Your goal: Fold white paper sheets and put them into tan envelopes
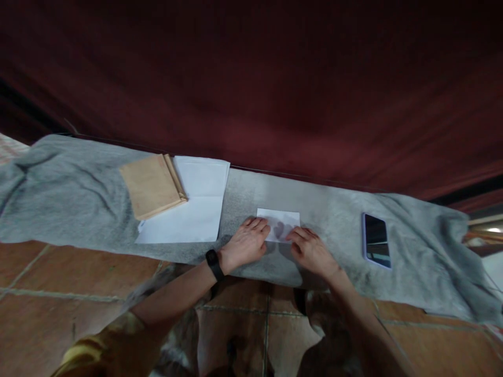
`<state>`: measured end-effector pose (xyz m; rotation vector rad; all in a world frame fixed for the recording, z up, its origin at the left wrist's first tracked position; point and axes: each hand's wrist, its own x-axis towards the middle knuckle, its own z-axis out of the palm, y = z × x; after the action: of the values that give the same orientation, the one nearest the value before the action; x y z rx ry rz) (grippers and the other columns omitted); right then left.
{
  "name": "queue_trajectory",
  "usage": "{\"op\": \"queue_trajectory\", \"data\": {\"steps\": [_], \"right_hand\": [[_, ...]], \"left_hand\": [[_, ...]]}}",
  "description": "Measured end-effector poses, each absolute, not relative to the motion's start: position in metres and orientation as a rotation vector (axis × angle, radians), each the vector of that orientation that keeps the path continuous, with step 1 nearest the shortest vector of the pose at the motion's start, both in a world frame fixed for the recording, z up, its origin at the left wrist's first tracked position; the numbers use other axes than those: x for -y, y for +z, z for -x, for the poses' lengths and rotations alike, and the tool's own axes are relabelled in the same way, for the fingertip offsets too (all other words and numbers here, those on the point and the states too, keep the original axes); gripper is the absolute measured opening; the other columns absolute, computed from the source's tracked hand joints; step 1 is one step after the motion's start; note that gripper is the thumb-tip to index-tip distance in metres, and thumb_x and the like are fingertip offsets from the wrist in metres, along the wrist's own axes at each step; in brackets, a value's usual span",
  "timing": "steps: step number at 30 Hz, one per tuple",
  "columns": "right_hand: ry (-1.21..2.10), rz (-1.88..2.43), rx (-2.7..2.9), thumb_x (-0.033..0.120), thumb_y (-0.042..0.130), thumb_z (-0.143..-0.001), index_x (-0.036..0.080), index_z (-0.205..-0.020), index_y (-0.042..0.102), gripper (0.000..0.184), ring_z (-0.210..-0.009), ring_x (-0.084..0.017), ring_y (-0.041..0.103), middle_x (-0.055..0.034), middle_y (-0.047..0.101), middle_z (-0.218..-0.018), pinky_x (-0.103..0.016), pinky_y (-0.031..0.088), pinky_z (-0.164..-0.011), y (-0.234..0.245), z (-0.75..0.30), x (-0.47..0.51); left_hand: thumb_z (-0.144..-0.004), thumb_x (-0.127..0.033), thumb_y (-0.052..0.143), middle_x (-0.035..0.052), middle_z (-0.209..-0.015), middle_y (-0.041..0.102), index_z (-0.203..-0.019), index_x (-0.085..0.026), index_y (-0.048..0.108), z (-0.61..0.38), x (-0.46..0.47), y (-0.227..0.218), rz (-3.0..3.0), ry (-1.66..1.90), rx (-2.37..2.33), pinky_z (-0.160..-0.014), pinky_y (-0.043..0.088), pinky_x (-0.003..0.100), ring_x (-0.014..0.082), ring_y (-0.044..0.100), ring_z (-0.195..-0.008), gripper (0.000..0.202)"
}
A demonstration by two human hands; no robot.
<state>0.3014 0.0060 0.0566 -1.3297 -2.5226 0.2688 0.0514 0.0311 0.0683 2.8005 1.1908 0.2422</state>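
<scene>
A small rectangle of white paper (280, 215) lies on the grey cloth in front of me, apparently folded. My left hand (247, 241) rests on its left side, fingers close together and bent over the edge, with a black band on the wrist. At the lower right corner, the curled fingers and thumb of my right hand (311, 250) press on the paper. Shadows of both hands fall across its middle. The undersides of my fingertips are hidden.
The grey cloth (94, 173) covers a long narrow bench. Brown envelopes (153, 186) sit in a stack on larger white sheets (192, 220) at left. A phone (376, 241) lies at right. Behind hangs dark red fabric (251, 94); below is a tiled floor (58, 314).
</scene>
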Motion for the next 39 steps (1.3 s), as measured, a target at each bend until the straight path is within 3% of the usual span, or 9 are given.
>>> {"op": "queue_trajectory", "data": {"steps": [3,6,10,14,19,24,31,39], "right_hand": [[0.361,1.382,2.45,0.012,0.051,-0.091,0.022,-0.112,0.069,0.029,-0.104,-0.022,0.067,-0.0056,0.072,-0.111,-0.039,0.052,-0.098,0.057,-0.302,-0.008],[0.323,1.503,2.258,0.02,0.04,-0.102,0.019,-0.127,0.065,0.036,-0.116,-0.023,0.065,-0.0103,0.07,-0.124,-0.04,0.053,-0.102,0.046,-0.295,-0.013],[0.216,1.527,2.236,0.028,0.033,-0.107,0.012,-0.149,0.05,0.049,-0.143,-0.026,0.048,-0.0176,0.055,-0.151,-0.046,0.044,-0.116,0.023,-0.275,-0.014],[0.074,1.616,2.346,0.027,0.029,-0.107,0.009,-0.156,0.041,0.053,-0.155,-0.027,0.03,-0.0189,0.04,-0.163,-0.053,0.031,-0.124,0.007,-0.258,-0.008],[-0.017,1.691,2.349,0.029,0.028,-0.108,0.014,-0.16,0.036,0.054,-0.156,-0.027,0.026,-0.0164,0.034,-0.166,-0.055,0.027,-0.124,0.005,-0.257,-0.002],[-0.116,1.729,2.26,0.036,0.032,-0.109,0.008,-0.16,0.033,0.058,-0.156,-0.031,0.026,-0.0209,0.032,-0.166,-0.055,0.027,-0.123,0.002,-0.265,0.0],[-0.134,1.817,2.161,0.041,0.033,-0.109,0.004,-0.16,0.031,0.063,-0.151,-0.032,0.035,-0.0214,0.039,-0.163,-0.051,0.027,-0.123,-0.002,-0.277,0.001],[-0.096,1.88,2.088,0.039,0.033,-0.108,0.009,-0.162,0.029,0.062,-0.149,-0.033,0.039,-0.0201,0.043,-0.161,-0.055,0.027,-0.122,0.0,-0.289,0.005]], "left_hand": [[-0.098,-0.037,0.056,0.0131,-0.134,0.066,-0.121,-0.016,0.065,-0.058,-0.03,0.066,-2.746,0.29,-1.269,-0.109,0.045,0.045,0.0285,0.061,-0.123,0.032],[-0.105,-0.035,0.042,0.0136,-0.137,0.065,-0.129,-0.014,0.063,-0.069,-0.031,0.059,-2.743,0.311,-1.356,-0.111,0.043,0.044,0.0275,0.06,-0.127,0.038],[-0.106,-0.036,0.038,0.017,-0.161,0.044,-0.151,-0.008,0.045,-0.083,-0.033,0.042,-2.797,0.37,-1.353,-0.125,0.026,0.047,0.029,0.038,-0.151,0.053],[-0.105,-0.035,0.038,0.0172,-0.166,0.033,-0.157,-0.004,0.035,-0.088,-0.032,0.028,-2.746,0.338,-1.397,-0.13,0.017,0.047,0.027,0.026,-0.157,0.06],[-0.106,-0.036,0.036,0.0167,-0.167,0.031,-0.157,-0.007,0.036,-0.088,-0.031,0.023,-2.721,0.341,-1.418,-0.13,0.017,0.048,0.0259,0.024,-0.157,0.059],[-0.105,-0.04,0.038,0.0182,-0.167,0.031,-0.157,-0.008,0.036,-0.085,-0.032,0.02,-2.688,0.389,-1.495,-0.129,0.02,0.049,0.0276,0.024,-0.157,0.062],[-0.105,-0.046,0.036,0.0204,-0.166,0.032,-0.158,-0.004,0.032,-0.077,-0.033,0.021,-2.614,0.387,-1.631,-0.129,0.022,0.049,0.0296,0.025,-0.157,0.068],[-0.104,-0.055,0.036,0.0233,-0.164,0.033,-0.158,-0.003,0.032,-0.074,-0.031,0.024,-2.633,0.367,-1.663,-0.127,0.025,0.051,0.0322,0.03,-0.155,0.076]]}}
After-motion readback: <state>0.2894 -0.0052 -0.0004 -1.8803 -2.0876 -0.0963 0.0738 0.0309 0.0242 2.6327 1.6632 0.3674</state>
